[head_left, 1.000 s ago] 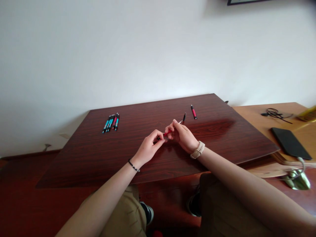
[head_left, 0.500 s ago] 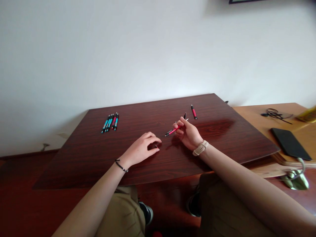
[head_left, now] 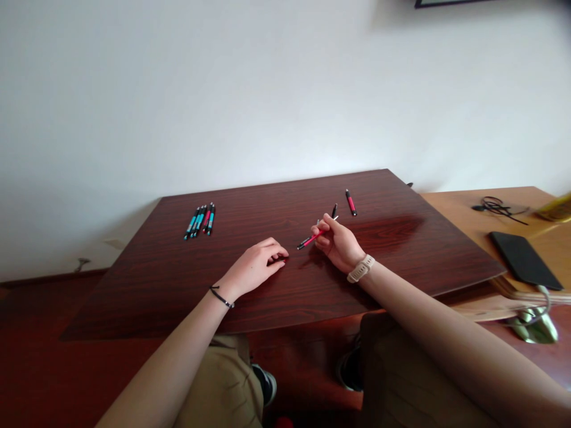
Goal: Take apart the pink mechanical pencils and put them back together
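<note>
My right hand (head_left: 338, 242) holds a red pen (head_left: 311, 239) by its rear part, its black tip pointing left just above the dark wooden board (head_left: 187, 279). My left hand (head_left: 257, 266) rests on the board a little to the left, fingertips pressed on a small dark pen part (head_left: 282, 259) that is mostly hidden. A short black pen piece (head_left: 333, 210) and a red-and-black pen piece (head_left: 350, 202) lie beyond my right hand.
A row of several teal and red pens (head_left: 201, 220) lies at the board's far left. To the right, a lighter table (head_left: 468, 208) carries a black phone (head_left: 524, 259) and a coiled black cable (head_left: 496, 205). A white wall stands behind.
My hands came apart: the right hand lifted the red pen away to the right, and the left hand dropped to the board and now presses on a small part.
</note>
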Motion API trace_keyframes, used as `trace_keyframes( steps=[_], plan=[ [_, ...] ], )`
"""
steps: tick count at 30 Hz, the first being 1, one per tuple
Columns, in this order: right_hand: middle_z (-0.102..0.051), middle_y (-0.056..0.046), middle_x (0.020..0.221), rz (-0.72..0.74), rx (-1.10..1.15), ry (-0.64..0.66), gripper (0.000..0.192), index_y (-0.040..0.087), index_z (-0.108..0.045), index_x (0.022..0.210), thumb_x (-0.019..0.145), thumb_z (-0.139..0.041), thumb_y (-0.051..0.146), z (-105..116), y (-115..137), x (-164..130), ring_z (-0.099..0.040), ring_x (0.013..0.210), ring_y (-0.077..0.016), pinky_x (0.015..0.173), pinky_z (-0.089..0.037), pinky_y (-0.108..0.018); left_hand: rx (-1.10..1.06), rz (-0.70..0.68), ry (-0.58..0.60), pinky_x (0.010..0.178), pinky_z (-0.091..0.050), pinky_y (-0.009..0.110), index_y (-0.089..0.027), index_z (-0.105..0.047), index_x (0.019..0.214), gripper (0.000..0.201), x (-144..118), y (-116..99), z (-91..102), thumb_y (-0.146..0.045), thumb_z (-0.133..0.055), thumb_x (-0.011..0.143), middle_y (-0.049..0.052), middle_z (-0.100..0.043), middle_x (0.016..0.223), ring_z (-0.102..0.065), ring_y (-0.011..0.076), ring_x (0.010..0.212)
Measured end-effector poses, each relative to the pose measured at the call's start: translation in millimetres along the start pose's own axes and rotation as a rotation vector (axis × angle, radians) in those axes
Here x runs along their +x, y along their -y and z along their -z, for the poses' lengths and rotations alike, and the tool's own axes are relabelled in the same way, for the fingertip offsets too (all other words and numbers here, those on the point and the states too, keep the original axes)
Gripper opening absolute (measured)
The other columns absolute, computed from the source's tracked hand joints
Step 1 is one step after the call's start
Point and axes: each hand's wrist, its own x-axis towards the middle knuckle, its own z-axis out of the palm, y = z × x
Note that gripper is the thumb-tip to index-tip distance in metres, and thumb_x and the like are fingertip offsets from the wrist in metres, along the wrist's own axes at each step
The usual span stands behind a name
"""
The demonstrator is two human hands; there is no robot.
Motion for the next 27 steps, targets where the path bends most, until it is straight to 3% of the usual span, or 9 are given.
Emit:
trace_keyframes(
  steps=[8, 14, 17, 22, 27],
  plan=[
    [-0.063, -0.003, 0.075, 0.165, -0.207, -0.025, 0.056, 0.021, -0.048, 0.068, 0.091, -0.076, 0.064, -2.6, -8.4, -0.9, -0.037, 0.054, -0.0097, 0.051, -0.027, -0.028, 0.065, -0.019, -0.079, 0.086, -0.052, 0.033, -0.023, -0.073, 0.100, 0.014, 2.1, -3.5, -5.6, -0.021, -0.060, 0.102, 0.005, -0.071, 0.106, -0.070, 0.0209, 0.094],
    [-0.063, -0.002, 0.076, 0.170, -0.150, -0.029, 0.054, 0.022, -0.048, 0.068, 0.089, -0.078, 0.062, -2.2, -9.9, 0.2, -0.037, 0.054, -0.0106, 0.051, -0.028, -0.029, -0.061, 0.041, -0.155, 0.077, -0.053, 0.032, -0.023, -0.067, 0.100, 0.005, 3.7, -1.6, -11.7, -0.024, -0.063, 0.100, 0.004, -0.072, 0.101, -0.069, 0.0189, 0.085],
    [-0.060, 0.000, 0.075, 0.151, -0.045, -0.029, 0.052, 0.022, -0.047, 0.069, 0.090, -0.080, 0.056, -3.9, -4.2, 2.3, -0.036, 0.054, -0.0103, 0.050, -0.030, -0.028, -0.151, 0.050, -0.186, 0.078, -0.054, 0.032, -0.024, -0.070, 0.106, 0.009, 6.6, -0.9, -9.4, -0.026, -0.064, 0.100, 0.004, -0.075, 0.102, -0.070, 0.0191, 0.086],
    [-0.058, 0.002, 0.076, 0.116, 0.091, -0.034, 0.047, 0.022, -0.044, 0.071, 0.094, -0.078, 0.046, -11.5, 10.9, 10.0, -0.032, 0.051, -0.0092, 0.049, -0.031, -0.026, -0.422, 0.092, -0.354, 0.088, -0.055, 0.034, -0.022, -0.076, 0.100, 0.013, 20.2, -3.0, -7.4, -0.034, -0.074, 0.095, 0.005, -0.077, 0.104, -0.072, 0.0211, 0.097],
    [-0.058, 0.002, 0.077, 0.156, 0.122, -0.033, 0.047, 0.023, -0.042, 0.071, 0.094, -0.077, 0.044, -18.5, 14.6, 16.3, -0.032, 0.051, -0.0093, 0.050, -0.032, -0.027, -0.898, 0.214, -0.518, 0.078, -0.053, 0.028, -0.020, -0.074, 0.097, 0.022, 35.5, -11.9, -19.4, -0.034, -0.084, 0.084, 0.004, -0.074, 0.097, -0.069, 0.0162, 0.088]
  ],
)
